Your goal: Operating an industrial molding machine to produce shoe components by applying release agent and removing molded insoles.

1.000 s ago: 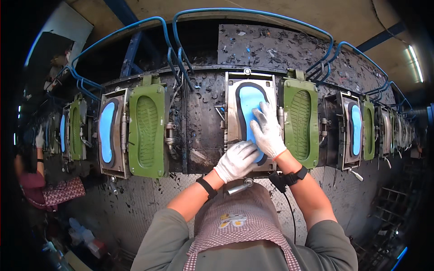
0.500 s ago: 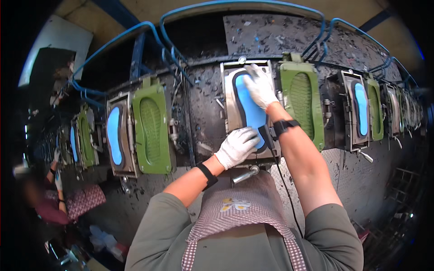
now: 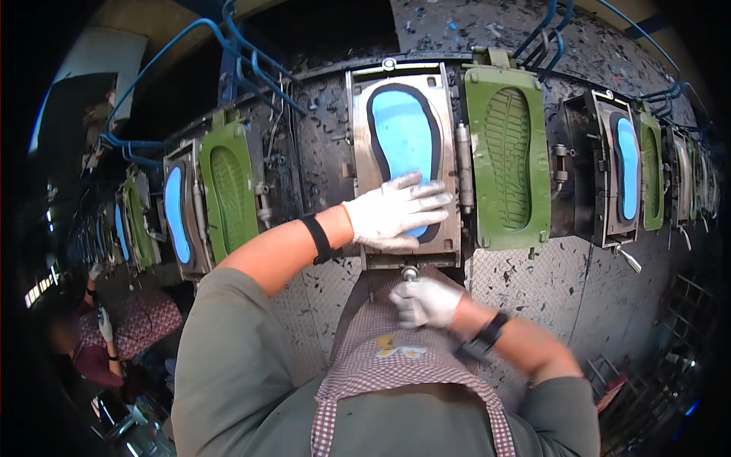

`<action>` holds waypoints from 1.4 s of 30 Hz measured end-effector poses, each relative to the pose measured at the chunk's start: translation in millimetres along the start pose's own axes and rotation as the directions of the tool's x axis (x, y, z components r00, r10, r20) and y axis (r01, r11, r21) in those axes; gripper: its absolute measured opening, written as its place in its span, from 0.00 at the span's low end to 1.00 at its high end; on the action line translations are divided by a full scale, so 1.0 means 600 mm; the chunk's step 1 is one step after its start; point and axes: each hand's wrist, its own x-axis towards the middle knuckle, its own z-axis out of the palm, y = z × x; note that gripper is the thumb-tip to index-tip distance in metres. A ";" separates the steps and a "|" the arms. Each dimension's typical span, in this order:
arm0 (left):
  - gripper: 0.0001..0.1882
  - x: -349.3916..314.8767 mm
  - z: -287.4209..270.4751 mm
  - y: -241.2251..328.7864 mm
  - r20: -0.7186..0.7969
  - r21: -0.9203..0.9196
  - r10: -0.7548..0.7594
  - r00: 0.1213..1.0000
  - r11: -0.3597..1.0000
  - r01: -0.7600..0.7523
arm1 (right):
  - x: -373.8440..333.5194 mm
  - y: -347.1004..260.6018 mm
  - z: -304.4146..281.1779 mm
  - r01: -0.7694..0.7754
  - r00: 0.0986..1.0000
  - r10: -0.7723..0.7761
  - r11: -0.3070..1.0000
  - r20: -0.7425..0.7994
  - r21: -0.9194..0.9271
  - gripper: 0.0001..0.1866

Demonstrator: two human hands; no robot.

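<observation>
In front of me a blue insole-shaped piece (image 3: 398, 126) with a black border lies in an open metal shoe-sole mould (image 3: 450, 175). My left hand (image 3: 397, 210), in a white glove, is spread flat over the lower end of the blue piece, fingers pointing right. Just below the mould's near edge, my gloved right hand (image 3: 428, 302) is closed around the mould's metal handle (image 3: 410, 273). Most of that handle is hidden by the fingers. Hinged to the mould's right side is a green lid (image 3: 506, 160), lying open with a tread pattern in its recess.
More moulds stand in a row; the left one holds a blue piece (image 3: 177, 215), as does the right one (image 3: 627, 164). Blue tube rails (image 3: 190, 29) run behind. Black scraps litter the bench and metal floor plates (image 3: 525, 282). Another person (image 3: 95, 346) works at far left.
My right hand has left the blue piece and come down to the handle. My left hand has shifted up and flattened on the blue piece. The dark tool by my left hand is out of sight.
</observation>
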 end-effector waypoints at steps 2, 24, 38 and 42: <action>0.45 0.006 0.014 -0.009 -0.055 0.142 0.040 0.998 0.989 -0.031 | -0.068 -0.120 0.047 -0.357 0.934 0.306 0.771 -0.185 -0.528 0.08; 0.11 -0.087 0.108 0.095 -0.595 -0.629 -0.797 0.104 0.543 0.556 | -0.351 -0.092 -0.087 0.079 0.751 -0.552 0.618 -0.361 -0.782 0.19; 0.10 0.008 0.126 0.172 -0.362 -0.762 -0.921 -0.142 0.205 0.614 | -0.379 -0.129 -0.096 0.165 0.879 -0.446 0.614 -0.168 -0.772 0.23; 0.13 0.011 0.084 0.146 -0.481 -0.592 -0.872 0.094 0.402 0.698 | -0.418 -0.142 -0.117 0.232 0.855 -0.488 0.662 -0.175 -0.713 0.21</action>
